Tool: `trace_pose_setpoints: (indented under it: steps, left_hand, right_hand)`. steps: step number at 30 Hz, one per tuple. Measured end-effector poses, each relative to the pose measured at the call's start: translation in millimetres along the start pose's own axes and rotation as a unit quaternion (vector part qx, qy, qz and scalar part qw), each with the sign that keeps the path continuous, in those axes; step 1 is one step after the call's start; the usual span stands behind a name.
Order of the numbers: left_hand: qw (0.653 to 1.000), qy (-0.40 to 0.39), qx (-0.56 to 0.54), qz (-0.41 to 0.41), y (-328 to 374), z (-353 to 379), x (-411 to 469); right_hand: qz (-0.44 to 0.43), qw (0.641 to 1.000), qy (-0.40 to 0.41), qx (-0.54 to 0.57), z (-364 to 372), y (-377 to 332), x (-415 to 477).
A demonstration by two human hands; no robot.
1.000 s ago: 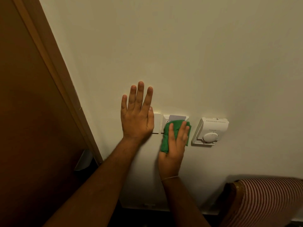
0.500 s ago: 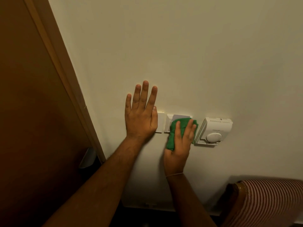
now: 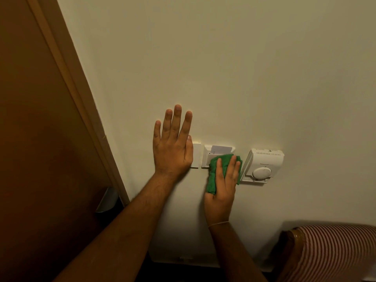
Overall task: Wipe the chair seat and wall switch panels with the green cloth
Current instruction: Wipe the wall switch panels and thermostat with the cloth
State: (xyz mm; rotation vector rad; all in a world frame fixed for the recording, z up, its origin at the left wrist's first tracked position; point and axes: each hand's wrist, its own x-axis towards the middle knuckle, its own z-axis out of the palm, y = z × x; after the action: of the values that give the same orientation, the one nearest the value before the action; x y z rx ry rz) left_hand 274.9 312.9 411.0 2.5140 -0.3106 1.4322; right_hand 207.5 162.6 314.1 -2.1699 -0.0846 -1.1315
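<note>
My right hand (image 3: 222, 188) presses the green cloth (image 3: 212, 176) flat against the lower part of a white key-card switch panel (image 3: 207, 154) on the cream wall; a card sticks out of its top slot. My left hand (image 3: 173, 147) lies flat and open on the wall, its palm covering most of a second white switch panel (image 3: 196, 154) just left of the first. The chair (image 3: 333, 253), with red-and-white striped fabric and a wooden frame, shows at the bottom right corner.
A white thermostat with a round dial (image 3: 262, 166) is mounted right of the cloth, nearly touching it. A brown wooden door (image 3: 40, 139) with a metal handle (image 3: 105, 200) fills the left side. A skirting board (image 3: 183, 259) runs along the wall's base.
The cloth and my right hand have slid down and a little right on the key-card panel, showing more of the card slot. My left hand stays flat on the wall.
</note>
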Motion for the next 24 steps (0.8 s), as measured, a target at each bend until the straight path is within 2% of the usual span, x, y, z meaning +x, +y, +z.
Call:
trace_pose_setpoints:
  steps: [5,10,18,24]
  left_hand:
    - [1.0,0.001,0.004,0.0,0,-1,1]
    - [1.0,-0.006,0.003,-0.001,1,-2,1]
    - [1.0,-0.009,0.021,-0.002,0,0,1]
    - [1.0,-0.019,0.021,0.004,-1,-2,1]
  right_hand:
    - [-0.027,1.0,-0.007,-0.002,6,-8,13]
    - [-0.017,0.999,-0.024,-0.02,6,9,-11]
    - [-0.012,1.0,0.026,-0.003,3,10,4]
    - [0.032,0.998,0.049,0.015,2,14,-8]
